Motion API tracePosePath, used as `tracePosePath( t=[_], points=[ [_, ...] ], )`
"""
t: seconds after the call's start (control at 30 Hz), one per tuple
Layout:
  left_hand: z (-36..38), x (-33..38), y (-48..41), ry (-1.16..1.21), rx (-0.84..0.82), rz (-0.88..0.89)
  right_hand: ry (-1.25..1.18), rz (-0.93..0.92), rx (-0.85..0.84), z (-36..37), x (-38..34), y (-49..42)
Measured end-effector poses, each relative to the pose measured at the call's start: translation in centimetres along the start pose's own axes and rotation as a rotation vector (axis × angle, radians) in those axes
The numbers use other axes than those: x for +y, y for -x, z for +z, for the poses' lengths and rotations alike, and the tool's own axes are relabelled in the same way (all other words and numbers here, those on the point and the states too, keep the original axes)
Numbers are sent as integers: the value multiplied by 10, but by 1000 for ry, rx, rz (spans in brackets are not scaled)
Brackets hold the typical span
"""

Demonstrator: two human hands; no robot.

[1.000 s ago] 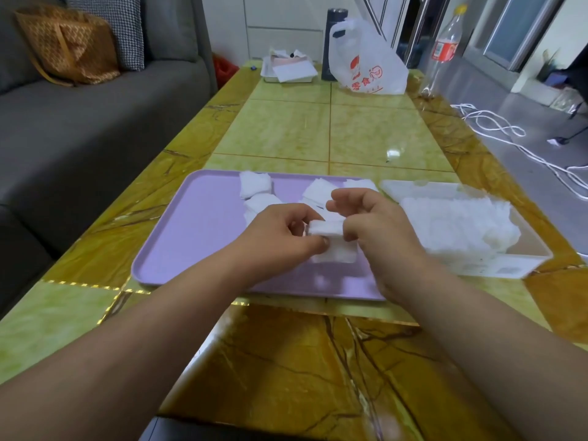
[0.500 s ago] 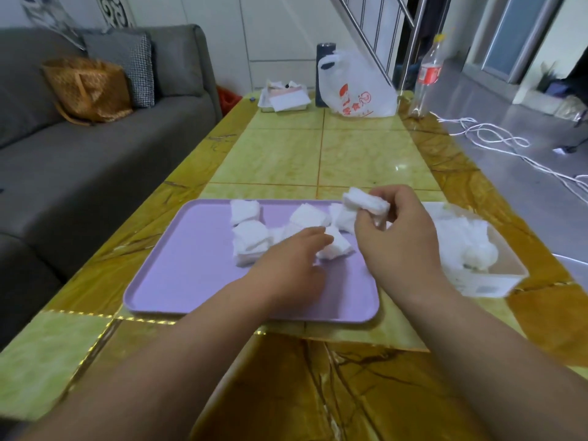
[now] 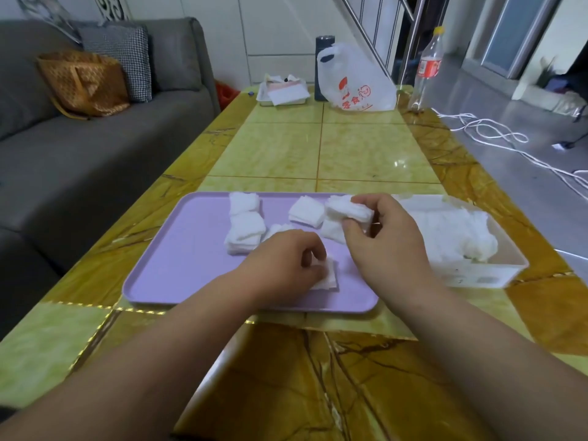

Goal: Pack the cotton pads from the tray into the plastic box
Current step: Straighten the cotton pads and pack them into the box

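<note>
Your right hand [image 3: 386, 240] pinches a cotton pad stack [image 3: 350, 212], plastic box [image 3: 483, 276] just right of it; your left hand [image 3: 283, 265] grips more pads [image 3: 328, 278] on the tray [image 3: 152, 275]. A loose pinch may shed pads.

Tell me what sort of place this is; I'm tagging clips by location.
Probably a home living room: a grey sofa with a cushion beside a low table, and a stair railing behind.

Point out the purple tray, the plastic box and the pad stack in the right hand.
purple tray [image 3: 178, 249]: head view, bare floor at left.
plastic box [image 3: 483, 276]: head view, near front wall.
pad stack [image 3: 343, 210]: head view, top face.
</note>
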State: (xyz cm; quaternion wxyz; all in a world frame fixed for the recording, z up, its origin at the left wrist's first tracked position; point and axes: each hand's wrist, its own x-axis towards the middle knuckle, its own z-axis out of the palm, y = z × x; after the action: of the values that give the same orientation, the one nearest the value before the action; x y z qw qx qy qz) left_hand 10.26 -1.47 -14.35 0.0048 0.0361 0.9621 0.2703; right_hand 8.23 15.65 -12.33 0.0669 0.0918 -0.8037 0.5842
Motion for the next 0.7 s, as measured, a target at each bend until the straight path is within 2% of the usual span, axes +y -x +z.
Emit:
tracePosePath(
  t=[0.17,0.3,0.43,0.5,0.6,0.7],
  points=[
    [-13,-17,1,-76,-109,-37,11,19,-12,9,4,2],
    [-18,-20,7,-78,-143,15,54,57,-1,16,8,2],
    [-25,-16,11,106,-226,-57,85,118,20,22,15,-1],
    [-28,-16,11,106,-255,-72,90,143,1,24,18,-2],
    [-28,-21,11,181,-235,-121,74,165,-18,26,20,-1],
    [-32,-23,11,420,-146,-152,-13,205,-9,26,21,-1]
  ],
)
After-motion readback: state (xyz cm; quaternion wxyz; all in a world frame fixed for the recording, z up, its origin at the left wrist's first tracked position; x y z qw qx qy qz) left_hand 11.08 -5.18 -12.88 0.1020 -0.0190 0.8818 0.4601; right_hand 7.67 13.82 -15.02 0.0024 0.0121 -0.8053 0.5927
